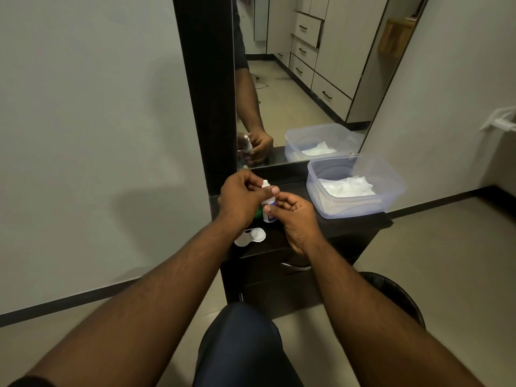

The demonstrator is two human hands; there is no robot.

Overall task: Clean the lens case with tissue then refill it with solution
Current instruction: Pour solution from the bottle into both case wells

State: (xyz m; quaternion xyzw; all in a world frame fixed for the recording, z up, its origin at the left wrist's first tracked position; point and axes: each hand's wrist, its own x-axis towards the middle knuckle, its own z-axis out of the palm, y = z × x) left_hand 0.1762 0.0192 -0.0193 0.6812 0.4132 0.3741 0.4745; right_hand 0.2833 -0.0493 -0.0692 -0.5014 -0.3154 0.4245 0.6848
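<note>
Step in hand, as judged: getting the solution bottle (268, 203) open or ready to pour, with the refill of the lens case (250, 237) not yet begun.

Right hand (293, 219): fingers (282, 197) curled round the bottle's body, thumb against its near side, holding it upright just above the desk (349, 227). Left hand (242, 197): thumb and fingers closed at the white tip, pinching it. Cannot tell whether a cap is on or already off.

To do it well, I judge: keep the right hand's grip steady low on the body, let the left do any twisting up top, and avoid squeezing the body before the nozzle is over a well. Don't touch the nozzle tip with fingertips. Tilt only once above the case.

Lens case: flat on the desk, white, wells open and facing up, lying just below and nearer the person than the left-hand fingers, apart from them and untouched. It sits just to the left of the right wrist. A green thing (259, 211), perhaps a case lid, shows behind the bottle, mostly hidden.

Clear tub (391, 196) holding tissue (347, 187) stands well to the right of the right-hand fingers, beside the mirror (307, 79).
</note>
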